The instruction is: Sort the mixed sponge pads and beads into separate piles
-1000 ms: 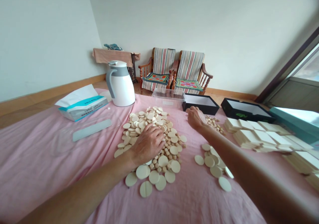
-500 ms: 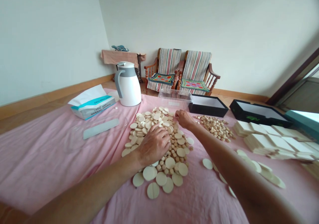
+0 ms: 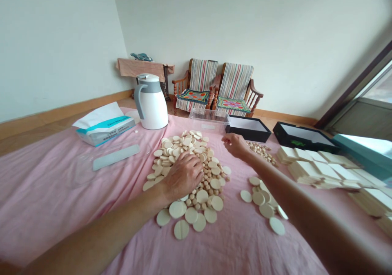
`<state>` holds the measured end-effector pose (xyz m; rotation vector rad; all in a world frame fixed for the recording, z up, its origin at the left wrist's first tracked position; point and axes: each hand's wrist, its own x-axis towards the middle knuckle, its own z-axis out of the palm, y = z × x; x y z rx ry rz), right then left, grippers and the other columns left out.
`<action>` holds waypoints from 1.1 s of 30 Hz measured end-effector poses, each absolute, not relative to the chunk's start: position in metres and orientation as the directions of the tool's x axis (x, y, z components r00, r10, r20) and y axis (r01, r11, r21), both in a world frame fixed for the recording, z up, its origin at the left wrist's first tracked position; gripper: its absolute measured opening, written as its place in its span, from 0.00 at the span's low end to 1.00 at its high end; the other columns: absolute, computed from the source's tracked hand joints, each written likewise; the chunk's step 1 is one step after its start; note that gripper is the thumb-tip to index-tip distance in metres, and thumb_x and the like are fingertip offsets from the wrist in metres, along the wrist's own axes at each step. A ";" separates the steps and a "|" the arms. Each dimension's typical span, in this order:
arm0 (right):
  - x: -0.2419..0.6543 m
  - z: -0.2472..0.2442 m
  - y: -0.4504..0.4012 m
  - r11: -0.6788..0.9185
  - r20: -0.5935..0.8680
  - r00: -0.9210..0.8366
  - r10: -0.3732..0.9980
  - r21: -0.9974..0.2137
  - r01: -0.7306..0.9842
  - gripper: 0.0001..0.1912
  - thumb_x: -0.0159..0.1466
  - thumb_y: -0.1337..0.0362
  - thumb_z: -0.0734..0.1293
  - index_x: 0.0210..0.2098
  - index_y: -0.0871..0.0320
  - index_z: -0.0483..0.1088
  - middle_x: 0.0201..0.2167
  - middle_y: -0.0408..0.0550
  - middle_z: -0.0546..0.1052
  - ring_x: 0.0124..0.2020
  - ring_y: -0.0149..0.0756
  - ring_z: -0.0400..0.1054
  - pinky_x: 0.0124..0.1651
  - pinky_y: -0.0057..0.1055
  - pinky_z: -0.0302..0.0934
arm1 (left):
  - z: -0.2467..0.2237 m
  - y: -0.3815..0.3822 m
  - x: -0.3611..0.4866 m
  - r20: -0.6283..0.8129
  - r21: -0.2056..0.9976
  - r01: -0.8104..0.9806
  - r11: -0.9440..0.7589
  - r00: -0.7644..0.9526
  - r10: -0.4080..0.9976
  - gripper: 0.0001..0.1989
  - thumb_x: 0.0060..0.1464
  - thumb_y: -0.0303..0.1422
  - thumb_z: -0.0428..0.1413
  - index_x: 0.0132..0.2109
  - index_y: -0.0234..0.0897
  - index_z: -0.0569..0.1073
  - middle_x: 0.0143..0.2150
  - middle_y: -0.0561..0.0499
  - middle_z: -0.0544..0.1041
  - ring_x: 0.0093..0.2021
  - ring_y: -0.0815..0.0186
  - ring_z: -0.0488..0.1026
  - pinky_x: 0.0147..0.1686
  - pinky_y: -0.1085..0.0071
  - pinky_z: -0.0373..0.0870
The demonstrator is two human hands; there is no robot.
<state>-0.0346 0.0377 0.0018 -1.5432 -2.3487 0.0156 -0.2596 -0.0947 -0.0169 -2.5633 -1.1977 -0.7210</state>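
A mixed pile of round wooden discs and small wooden pegs lies on the pink cloth in front of me. My left hand rests on the middle of this pile, fingers together and bent down into it; whatever is under the fingertips is hidden. To the right and farther off, my right hand hovers over the cloth with its fingers curled inward. I cannot make out what, if anything, is in its grip. Just beyond its wrist is a separate heap of small wooden pegs, partly covered by my forearm.
A smaller disc group lies to the right, near stacked square wooden pieces. Behind are a clear plastic box, a black tray and another black tray. A white jug and tissue pack stand left.
My right hand has moved slightly right, away from the pile's far edge and towards the peg heap. The view has shifted a little. My left hand stays on the pile.
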 end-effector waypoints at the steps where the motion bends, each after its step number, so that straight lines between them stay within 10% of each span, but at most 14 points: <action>1: -0.045 -0.002 0.038 0.467 0.240 -0.416 0.877 -0.223 0.856 0.14 0.59 0.73 0.62 0.43 0.59 0.75 0.40 0.50 0.78 0.40 0.35 0.70 0.44 0.26 0.59 | -0.017 -0.095 -0.260 0.515 0.006 0.765 -0.644 0.549 0.658 0.08 0.61 0.29 0.50 0.38 0.35 0.73 0.41 0.46 0.76 0.49 0.60 0.70 0.57 0.56 0.60; 11: -0.081 -0.023 0.034 0.521 0.243 -0.469 0.849 -0.235 0.821 0.11 0.59 0.73 0.61 0.38 0.60 0.74 0.35 0.49 0.78 0.36 0.34 0.69 0.38 0.26 0.57 | -0.016 -0.096 -0.261 0.483 0.004 0.767 -0.641 0.560 0.673 0.08 0.61 0.28 0.49 0.40 0.34 0.74 0.42 0.47 0.76 0.50 0.61 0.70 0.60 0.55 0.57; 20: -0.013 -0.009 0.035 0.152 0.353 -0.134 0.926 -0.023 0.988 0.11 0.58 0.72 0.61 0.39 0.62 0.72 0.39 0.60 0.73 0.43 0.48 0.65 0.41 0.35 0.56 | -0.017 -0.096 -0.260 0.497 0.012 0.775 -0.632 0.544 0.677 0.08 0.62 0.29 0.49 0.40 0.34 0.74 0.43 0.47 0.77 0.50 0.61 0.70 0.60 0.54 0.56; 28: -0.070 -0.014 0.023 0.555 0.237 -0.507 0.829 -0.238 0.797 0.14 0.61 0.73 0.62 0.45 0.60 0.73 0.40 0.51 0.76 0.41 0.35 0.68 0.45 0.27 0.57 | -0.015 -0.098 -0.260 0.497 0.016 0.786 -0.618 0.531 0.687 0.09 0.62 0.30 0.49 0.39 0.34 0.74 0.40 0.47 0.76 0.48 0.61 0.71 0.59 0.53 0.57; 33: -0.091 -0.016 0.022 0.515 0.202 -0.476 0.856 -0.236 0.824 0.11 0.62 0.72 0.61 0.39 0.60 0.75 0.38 0.50 0.76 0.39 0.33 0.68 0.42 0.25 0.56 | -0.014 -0.098 -0.261 0.493 0.013 0.781 -0.624 0.538 0.684 0.09 0.62 0.29 0.49 0.39 0.35 0.74 0.39 0.48 0.76 0.48 0.60 0.71 0.59 0.52 0.57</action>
